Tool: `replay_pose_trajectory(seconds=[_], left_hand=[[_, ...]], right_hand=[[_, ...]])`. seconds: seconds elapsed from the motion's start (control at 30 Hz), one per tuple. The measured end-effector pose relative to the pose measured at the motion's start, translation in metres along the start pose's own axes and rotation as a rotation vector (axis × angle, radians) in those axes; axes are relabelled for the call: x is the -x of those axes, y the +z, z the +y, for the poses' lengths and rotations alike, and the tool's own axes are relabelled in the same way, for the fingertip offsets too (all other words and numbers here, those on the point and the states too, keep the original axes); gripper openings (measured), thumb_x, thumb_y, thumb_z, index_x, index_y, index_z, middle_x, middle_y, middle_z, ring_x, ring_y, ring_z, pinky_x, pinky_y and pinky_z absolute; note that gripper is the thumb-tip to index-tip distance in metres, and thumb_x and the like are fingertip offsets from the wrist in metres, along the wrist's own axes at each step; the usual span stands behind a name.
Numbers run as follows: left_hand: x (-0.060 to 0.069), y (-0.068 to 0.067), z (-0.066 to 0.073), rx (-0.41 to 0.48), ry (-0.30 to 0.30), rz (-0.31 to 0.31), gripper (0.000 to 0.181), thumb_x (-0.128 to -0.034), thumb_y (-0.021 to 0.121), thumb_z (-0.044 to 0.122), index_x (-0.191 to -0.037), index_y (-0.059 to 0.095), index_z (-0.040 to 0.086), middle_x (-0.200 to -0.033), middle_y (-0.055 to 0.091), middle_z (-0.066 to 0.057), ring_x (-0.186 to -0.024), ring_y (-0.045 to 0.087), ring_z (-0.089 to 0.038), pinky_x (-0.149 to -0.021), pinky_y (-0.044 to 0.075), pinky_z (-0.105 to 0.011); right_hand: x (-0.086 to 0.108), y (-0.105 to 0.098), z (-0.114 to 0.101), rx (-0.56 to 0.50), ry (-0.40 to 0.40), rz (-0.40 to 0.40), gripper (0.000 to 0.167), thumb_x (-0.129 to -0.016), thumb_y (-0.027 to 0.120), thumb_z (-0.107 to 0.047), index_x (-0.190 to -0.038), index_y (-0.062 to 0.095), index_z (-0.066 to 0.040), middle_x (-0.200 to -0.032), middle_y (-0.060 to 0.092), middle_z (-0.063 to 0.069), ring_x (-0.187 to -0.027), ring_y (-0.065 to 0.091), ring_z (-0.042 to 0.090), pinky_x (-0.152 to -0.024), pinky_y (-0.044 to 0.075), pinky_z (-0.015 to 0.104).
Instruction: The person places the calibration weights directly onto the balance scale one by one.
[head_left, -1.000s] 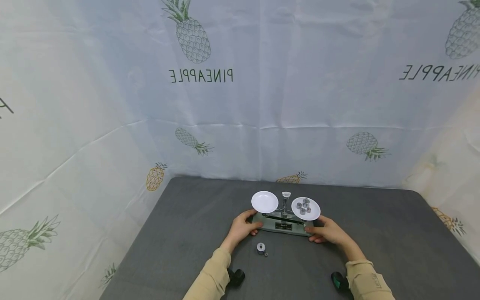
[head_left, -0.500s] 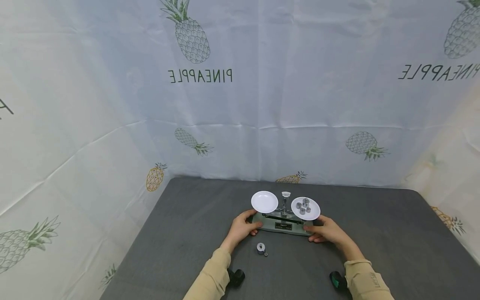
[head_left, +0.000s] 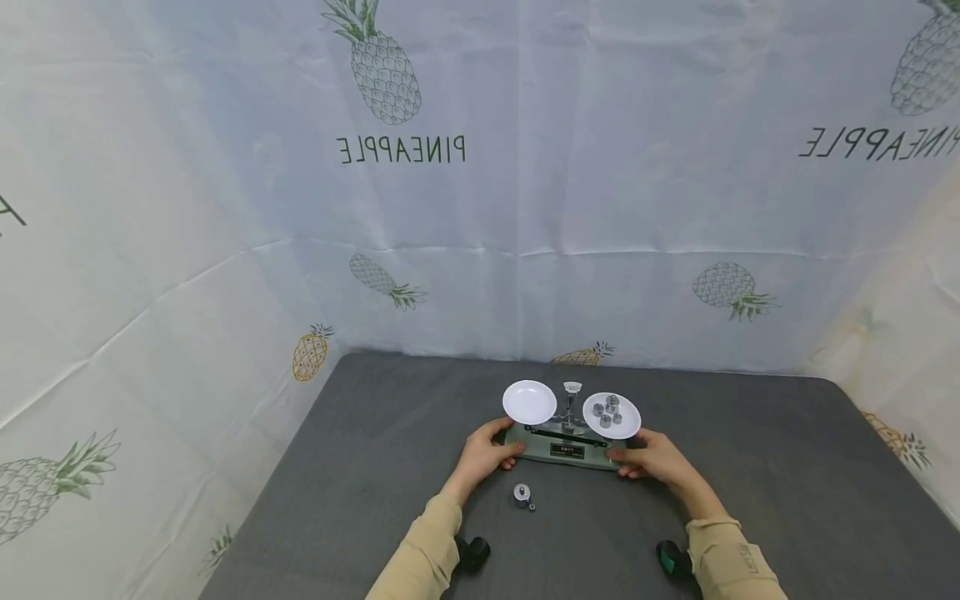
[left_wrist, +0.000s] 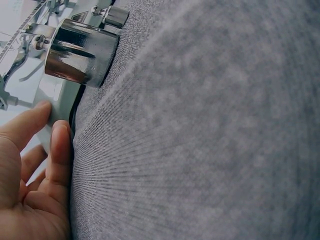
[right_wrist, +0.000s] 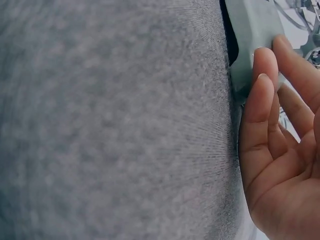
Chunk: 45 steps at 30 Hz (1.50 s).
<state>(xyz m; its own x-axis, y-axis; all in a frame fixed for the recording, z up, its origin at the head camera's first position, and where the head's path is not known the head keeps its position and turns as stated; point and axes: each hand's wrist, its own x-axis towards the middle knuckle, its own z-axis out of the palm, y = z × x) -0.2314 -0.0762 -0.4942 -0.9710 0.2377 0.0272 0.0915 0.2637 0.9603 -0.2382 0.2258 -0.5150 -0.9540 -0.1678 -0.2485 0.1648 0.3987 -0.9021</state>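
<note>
A pale green balance scale (head_left: 536,446) stands on the table between my hands. My left hand (head_left: 483,454) grips the left end of its base. The opposite end is held by my right hand (head_left: 656,461), thumb on top in the right wrist view and fingers against the green base (right_wrist: 252,30). Nothing lies on the left white pan (head_left: 529,402). On the right white pan (head_left: 592,430) sit several small metal weights (head_left: 605,422). In front of the base stand a larger metal weight (head_left: 522,494) and a tiny one (head_left: 532,507). Both hands partly hide the base ends.
The dark grey cloth-covered table (head_left: 390,467) spreads around the scale. A pineapple-printed curtain (head_left: 480,308) hangs behind its far edge. Black rounded devices sit at the left wrist (head_left: 474,556) and the right wrist (head_left: 672,559).
</note>
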Motion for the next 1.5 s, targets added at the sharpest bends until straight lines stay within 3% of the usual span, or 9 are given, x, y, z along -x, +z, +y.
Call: replay_pose_trajectory(seconds=[0.17, 0.33, 0.47, 0.73, 1.0, 1.23, 1.5], left_hand=[[-0.009, 0.003, -0.013, 0.001, 0.008, 0.009, 0.051, -0.0819, 0.069, 0.008, -0.128, 0.052, -0.004, -0.094, 0.061, -0.026, -0.065, 0.063, -0.042, -0.058, 0.057, -0.046], [-0.019, 0.006, -0.033, -0.024, 0.009, 0.025, 0.052, -0.0813, 0.071, 0.012, -0.129, 0.053, 0.001, -0.096, 0.063, -0.021, -0.056, 0.062, -0.019, -0.053, 0.057, -0.033], [-0.019, 0.006, -0.037, -0.021, -0.015, 0.023, 0.054, -0.0804, 0.072, 0.015, -0.130, 0.053, 0.003, -0.098, 0.063, -0.018, -0.054, 0.058, -0.006, -0.051, 0.055, -0.024], [-0.013, 0.008, -0.031, -0.041, -0.051, 0.018, 0.057, -0.0819, 0.070, 0.016, -0.134, 0.050, 0.005, -0.124, 0.054, -0.022, -0.058, 0.059, -0.007, -0.054, 0.055, -0.022], [-0.006, 0.008, -0.025, -0.032, -0.034, 0.038, 0.057, -0.0821, 0.069, 0.014, -0.134, 0.048, 0.002, -0.129, 0.051, -0.023, -0.062, 0.062, -0.014, -0.056, 0.056, -0.026], [0.004, 0.002, -0.023, -0.144, 0.051, 0.021, 0.055, -0.0837, 0.067, 0.015, -0.133, 0.049, -0.001, -0.121, 0.056, -0.023, -0.063, 0.064, -0.020, -0.052, 0.051, -0.020], [0.017, -0.002, -0.022, -0.153, 0.047, 0.033, 0.043, -0.0852, 0.066, 0.020, -0.122, 0.058, 0.001, -0.097, 0.063, -0.017, -0.060, 0.057, -0.006, -0.051, 0.046, -0.017]], right_hand=[[0.001, -0.001, -0.003, -0.007, -0.002, -0.001, 0.044, -0.082, 0.072, -0.025, -0.109, 0.056, 0.006, -0.060, 0.065, -0.002, -0.058, 0.064, 0.011, -0.054, 0.055, 0.024], [0.003, 0.000, -0.003, 0.006, -0.004, 0.011, 0.044, -0.082, 0.071, -0.026, -0.109, 0.056, 0.005, -0.060, 0.064, -0.002, -0.059, 0.063, 0.011, -0.055, 0.055, 0.024], [0.003, 0.001, -0.001, 0.004, -0.009, 0.005, 0.047, -0.083, 0.071, -0.028, -0.111, 0.054, 0.005, -0.061, 0.064, -0.003, -0.060, 0.063, 0.010, -0.056, 0.055, 0.024], [0.003, 0.002, 0.001, 0.000, -0.028, -0.033, 0.050, -0.083, 0.070, -0.030, -0.113, 0.051, 0.007, -0.062, 0.061, -0.004, -0.061, 0.062, 0.009, -0.057, 0.055, 0.024], [0.004, 0.002, 0.001, 0.037, -0.028, -0.001, 0.045, -0.084, 0.069, -0.030, -0.108, 0.055, 0.005, -0.062, 0.060, -0.004, -0.060, 0.060, 0.009, -0.055, 0.053, 0.023], [0.005, 0.005, 0.000, 0.059, -0.038, 0.030, 0.043, -0.086, 0.067, -0.027, -0.110, 0.055, 0.006, -0.064, 0.061, -0.002, -0.060, 0.058, 0.010, -0.054, 0.052, 0.024], [0.006, 0.007, 0.001, 0.055, -0.025, 0.048, 0.051, -0.085, 0.068, -0.028, -0.118, 0.052, 0.007, -0.064, 0.061, -0.001, -0.059, 0.058, 0.011, -0.054, 0.050, 0.025]])
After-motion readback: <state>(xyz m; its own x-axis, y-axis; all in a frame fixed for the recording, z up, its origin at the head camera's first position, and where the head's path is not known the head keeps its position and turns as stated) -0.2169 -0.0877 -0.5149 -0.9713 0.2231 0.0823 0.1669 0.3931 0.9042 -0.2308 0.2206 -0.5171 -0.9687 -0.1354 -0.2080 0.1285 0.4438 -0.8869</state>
